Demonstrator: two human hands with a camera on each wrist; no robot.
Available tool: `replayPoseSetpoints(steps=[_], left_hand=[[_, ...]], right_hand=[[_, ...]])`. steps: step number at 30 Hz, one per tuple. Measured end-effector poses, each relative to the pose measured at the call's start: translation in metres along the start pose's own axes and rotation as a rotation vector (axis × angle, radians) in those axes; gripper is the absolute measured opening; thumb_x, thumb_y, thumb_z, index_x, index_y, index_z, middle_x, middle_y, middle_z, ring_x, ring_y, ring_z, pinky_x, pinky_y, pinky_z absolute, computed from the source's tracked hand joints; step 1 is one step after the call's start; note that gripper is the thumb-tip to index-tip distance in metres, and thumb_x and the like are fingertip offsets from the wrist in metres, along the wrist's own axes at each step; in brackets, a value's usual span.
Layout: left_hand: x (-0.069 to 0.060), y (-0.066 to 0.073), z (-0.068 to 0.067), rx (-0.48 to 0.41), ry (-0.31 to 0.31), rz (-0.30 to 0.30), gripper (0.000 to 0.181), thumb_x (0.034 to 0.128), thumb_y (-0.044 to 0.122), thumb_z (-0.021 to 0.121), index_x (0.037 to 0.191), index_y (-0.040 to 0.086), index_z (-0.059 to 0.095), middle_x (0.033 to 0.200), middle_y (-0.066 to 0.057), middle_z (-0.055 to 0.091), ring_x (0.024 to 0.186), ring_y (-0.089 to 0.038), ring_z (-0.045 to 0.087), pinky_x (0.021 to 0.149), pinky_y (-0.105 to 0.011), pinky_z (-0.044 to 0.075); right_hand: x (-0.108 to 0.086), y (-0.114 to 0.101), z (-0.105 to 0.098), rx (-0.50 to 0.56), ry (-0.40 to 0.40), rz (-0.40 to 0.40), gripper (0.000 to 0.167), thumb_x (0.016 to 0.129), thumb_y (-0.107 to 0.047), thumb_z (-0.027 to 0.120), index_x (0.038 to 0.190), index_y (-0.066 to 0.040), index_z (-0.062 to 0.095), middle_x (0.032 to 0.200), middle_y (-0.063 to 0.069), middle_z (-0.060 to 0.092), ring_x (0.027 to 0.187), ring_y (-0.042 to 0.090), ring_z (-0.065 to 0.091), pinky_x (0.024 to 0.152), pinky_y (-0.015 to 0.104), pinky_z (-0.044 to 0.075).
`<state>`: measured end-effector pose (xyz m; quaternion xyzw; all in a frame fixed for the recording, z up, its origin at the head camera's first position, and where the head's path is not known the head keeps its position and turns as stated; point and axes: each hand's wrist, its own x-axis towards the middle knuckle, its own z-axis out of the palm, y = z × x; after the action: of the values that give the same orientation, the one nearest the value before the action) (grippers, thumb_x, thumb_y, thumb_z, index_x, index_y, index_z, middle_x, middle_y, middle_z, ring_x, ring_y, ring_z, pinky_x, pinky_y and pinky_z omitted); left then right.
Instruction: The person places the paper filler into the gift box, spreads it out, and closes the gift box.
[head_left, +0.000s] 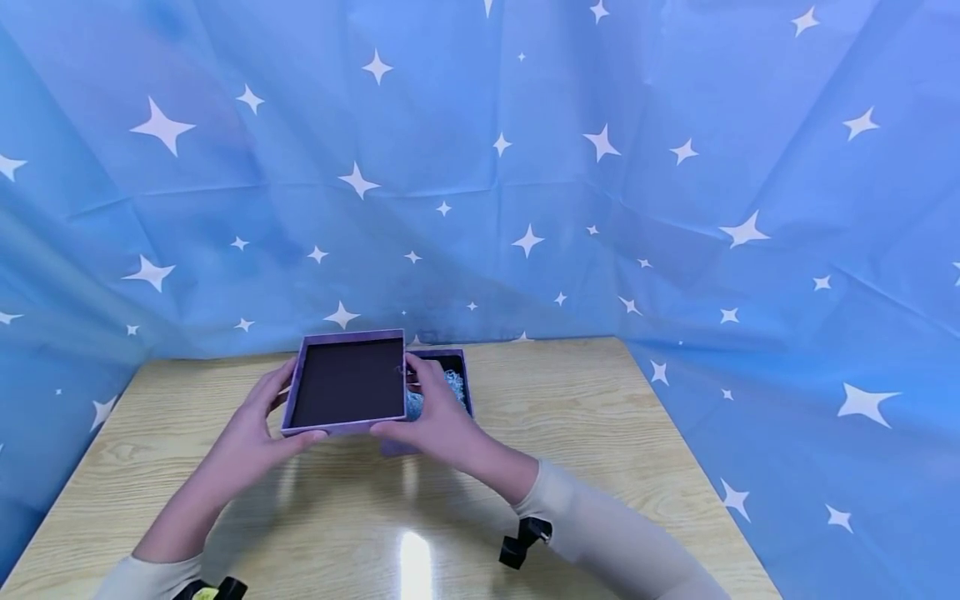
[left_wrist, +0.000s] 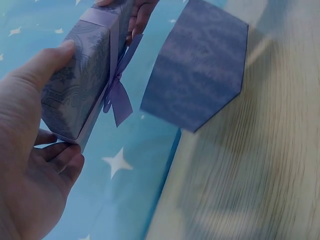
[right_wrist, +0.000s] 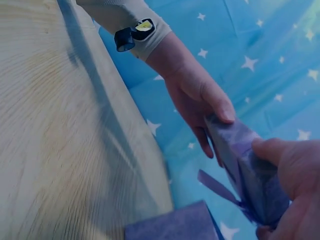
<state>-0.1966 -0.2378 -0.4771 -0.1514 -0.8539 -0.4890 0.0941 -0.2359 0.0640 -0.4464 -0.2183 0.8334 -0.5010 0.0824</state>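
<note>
A purple patterned box lid is held up off the table, its dark inside facing the head camera. My left hand grips its left side, thumb on the near edge. On the right side my right hand grips it the same way. A purple ribbon bow hangs from the lid's outer face in the left wrist view. Behind and to the right, the box base stands on the table, partly hidden by the lid and right hand. Light blue shredded filler shows inside it.
The wooden table stretches in front and to both sides. A blue curtain with white stars hangs behind the table and along its sides. Small black devices sit on both wrists.
</note>
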Motion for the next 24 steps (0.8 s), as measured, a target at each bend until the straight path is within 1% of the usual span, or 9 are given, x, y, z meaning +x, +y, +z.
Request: replayPoseSetpoints(steps=[3,5,7,9,11,14,15,21,24], left_hand=[[0.005,0.004,0.009,0.001,-0.005,0.004,0.110,0.0901,0.020,0.096,0.177,0.013,0.029,0.172,-0.018,0.039,0.151,-0.049,0.046,0.118,-0.035,0.046],[0.009,0.007,0.015,-0.004,-0.012,0.005,0.109,0.0901,0.022,0.096,0.176,0.013,0.030,0.172,-0.017,0.039,0.150,-0.050,0.047,0.117,-0.052,0.047],[0.013,0.008,0.022,-0.017,-0.019,0.015,0.109,0.0901,0.023,0.097,0.176,0.012,0.031,0.173,-0.017,0.039,0.150,-0.049,0.048,0.115,-0.064,0.044],[0.016,0.009,0.028,-0.027,-0.030,0.022,0.108,0.0904,0.024,0.096,0.176,0.013,0.032,0.173,-0.016,0.039,0.149,-0.047,0.050,0.117,-0.059,0.045],[0.020,0.009,0.034,-0.040,-0.039,0.034,0.107,0.0902,0.024,0.097,0.175,0.013,0.033,0.172,-0.015,0.040,0.149,-0.045,0.050,0.119,-0.049,0.046],[0.023,0.009,0.040,-0.064,-0.047,0.052,0.107,0.0894,0.021,0.097,0.175,0.012,0.033,0.172,-0.015,0.040,0.149,-0.043,0.050,0.120,-0.041,0.045],[0.024,0.009,0.043,-0.071,-0.049,0.058,0.107,0.0891,0.021,0.097,0.175,0.011,0.033,0.172,-0.015,0.040,0.150,-0.042,0.049,0.121,-0.042,0.045],[0.031,0.009,0.054,-0.079,-0.077,0.070,0.110,0.0891,0.025,0.098,0.176,0.012,0.031,0.172,-0.014,0.040,0.152,-0.042,0.046,0.122,-0.061,0.041],[0.033,0.010,0.059,-0.082,-0.087,0.084,0.111,0.0885,0.026,0.098,0.176,0.011,0.031,0.170,-0.014,0.042,0.153,-0.042,0.046,0.122,-0.063,0.040]], right_hand=[[-0.005,0.006,-0.009,0.009,0.013,0.003,0.114,0.089,-0.042,0.096,0.177,-0.019,0.027,0.171,0.003,0.037,0.148,0.029,0.053,0.116,0.047,0.053],[-0.008,0.010,-0.014,0.030,0.028,-0.002,0.113,0.089,-0.039,0.097,0.176,-0.016,0.029,0.168,0.005,0.039,0.148,0.030,0.053,0.118,0.050,0.051],[-0.011,0.014,-0.019,0.049,0.041,-0.005,0.112,0.089,-0.035,0.098,0.175,-0.014,0.030,0.166,0.006,0.041,0.148,0.031,0.052,0.119,0.051,0.049],[-0.014,0.018,-0.024,0.064,0.054,-0.007,0.110,0.088,-0.031,0.098,0.174,-0.011,0.032,0.163,0.007,0.043,0.146,0.032,0.053,0.119,0.051,0.049],[-0.016,0.022,-0.029,0.071,0.062,-0.008,0.109,0.088,-0.028,0.098,0.173,-0.010,0.033,0.161,0.007,0.044,0.145,0.032,0.053,0.119,0.051,0.048],[-0.019,0.027,-0.036,0.075,0.070,-0.020,0.107,0.087,-0.025,0.099,0.172,-0.010,0.036,0.158,0.008,0.046,0.143,0.032,0.054,0.120,0.052,0.048],[-0.020,0.029,-0.038,0.080,0.072,-0.028,0.106,0.087,-0.024,0.099,0.172,-0.010,0.036,0.158,0.009,0.047,0.142,0.032,0.054,0.120,0.053,0.047],[-0.025,0.040,-0.051,0.080,0.084,-0.071,0.105,0.086,-0.018,0.099,0.171,-0.009,0.039,0.154,0.011,0.049,0.140,0.029,0.054,0.123,0.053,0.044],[-0.027,0.045,-0.058,0.062,0.081,-0.091,0.105,0.085,-0.018,0.099,0.171,-0.007,0.038,0.153,0.012,0.050,0.140,0.029,0.053,0.125,0.051,0.042]])
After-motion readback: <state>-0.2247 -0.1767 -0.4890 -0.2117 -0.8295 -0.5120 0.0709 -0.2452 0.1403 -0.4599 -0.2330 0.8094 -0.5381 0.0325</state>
